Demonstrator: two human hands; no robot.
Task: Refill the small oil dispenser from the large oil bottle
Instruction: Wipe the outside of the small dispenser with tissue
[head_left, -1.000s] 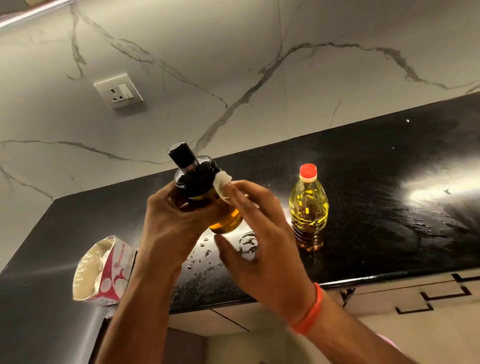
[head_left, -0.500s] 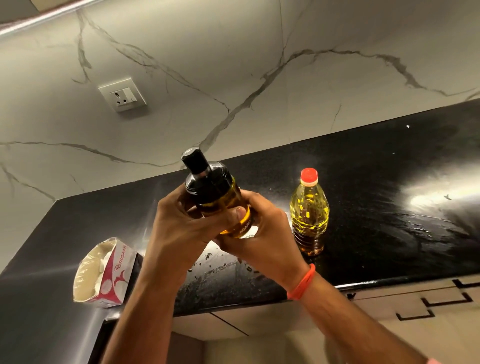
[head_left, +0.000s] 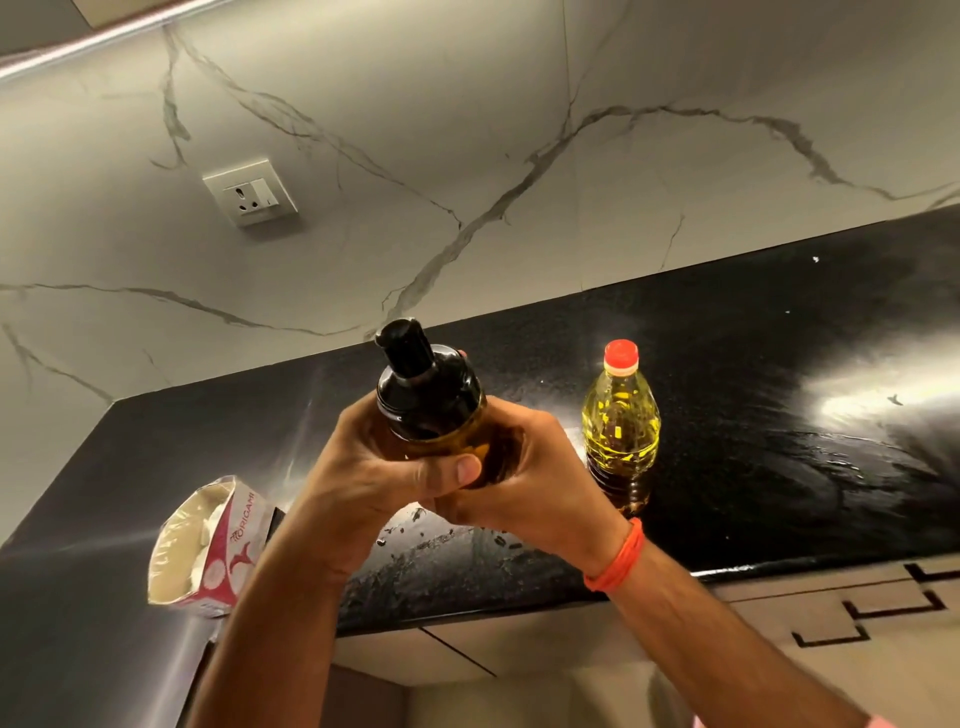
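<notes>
On the left, an open pink and white packet (head_left: 208, 545) is lying near the edge of the black tabletop (head_left: 779, 415). I am holding the small oil dispenser (head_left: 434, 405) up above the tabletop with both hands. My left hand (head_left: 374, 478) is wrapping around its left side, with my thumb lying across the front. My right hand (head_left: 530, 478) is gripping its bottom from the right. Its black top is on, tilting a little to the left. On the right, the large oil bottle (head_left: 621, 431) is standing upright on the tabletop with its red cap on, just beside my right hand.
</notes>
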